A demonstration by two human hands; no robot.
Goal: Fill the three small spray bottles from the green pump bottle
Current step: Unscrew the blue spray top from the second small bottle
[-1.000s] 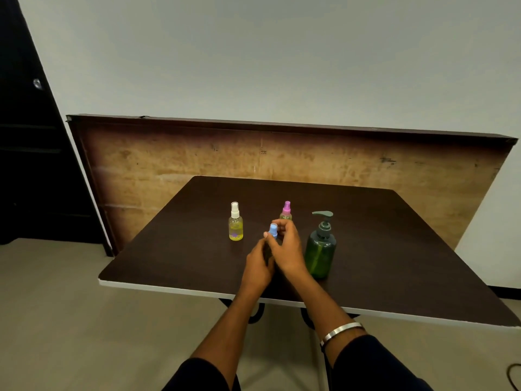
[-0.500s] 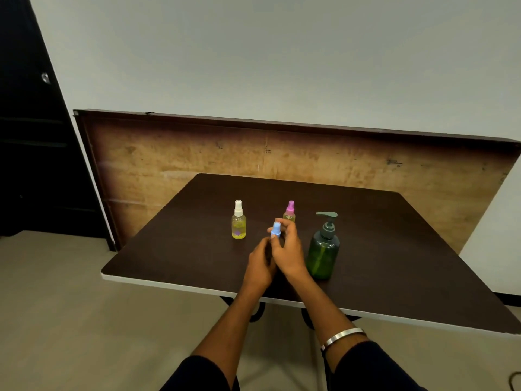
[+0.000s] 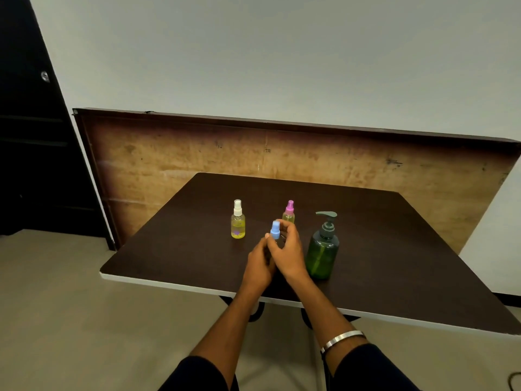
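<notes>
On the dark table point(image 3: 174, 249) my left hand point(image 3: 258, 266) grips the body of a small spray bottle, which is mostly hidden behind both hands. My right hand point(image 3: 287, 251) pinches its blue spray cap point(image 3: 275, 230) at the top. A white-capped spray bottle point(image 3: 238, 220) with yellow liquid stands to the left. Behind my right hand stands a pink-capped spray bottle point(image 3: 289, 212), partly hidden. The green pump bottle point(image 3: 322, 249) stands upright just right of my right hand.
A large wooden board point(image 3: 197, 153) leans against the wall behind the table. A dark door point(image 3: 28, 136) is at the far left. The table's white front edge point(image 3: 169, 283) runs under my forearms.
Both hands stay on the blue-capped bottle with only slight finger shifts at the cap. The camera view has drifted a little; the other bottles stand as before.
</notes>
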